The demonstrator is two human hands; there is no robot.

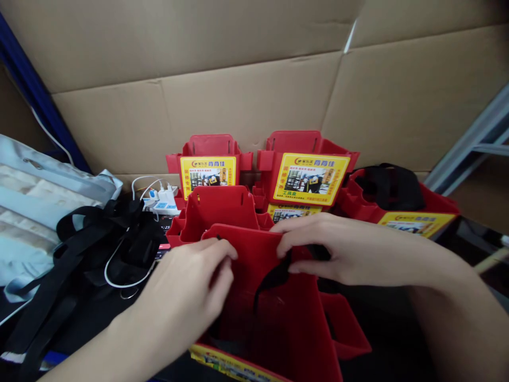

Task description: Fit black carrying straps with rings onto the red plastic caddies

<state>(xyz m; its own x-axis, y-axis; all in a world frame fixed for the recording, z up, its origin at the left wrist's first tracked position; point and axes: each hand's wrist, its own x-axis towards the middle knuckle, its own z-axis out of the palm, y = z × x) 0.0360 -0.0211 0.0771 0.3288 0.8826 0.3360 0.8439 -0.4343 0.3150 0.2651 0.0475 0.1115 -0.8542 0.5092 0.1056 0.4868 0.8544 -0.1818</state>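
Directly before me is a red plastic tool box (254,254) with its inside facing up toward me. A black strap (274,277) runs down into it from its back wall. My right hand (318,246) pinches that strap near the back wall's right side, thumb below and fingers at the rim. At the left side of the same wall, my left hand (199,281) has its fingers curled over the edge; whatever lies under them is hidden. A yellow label (234,366) shows on the box's near side.
More red tool boxes (222,204) with yellow labels stand behind, and one on the right (417,199) has black strap on it. Left lie a heap of black straps (75,254), a white cable and a pale bag (32,201). A power strip (163,200) sits near the cardboard wall (246,95).
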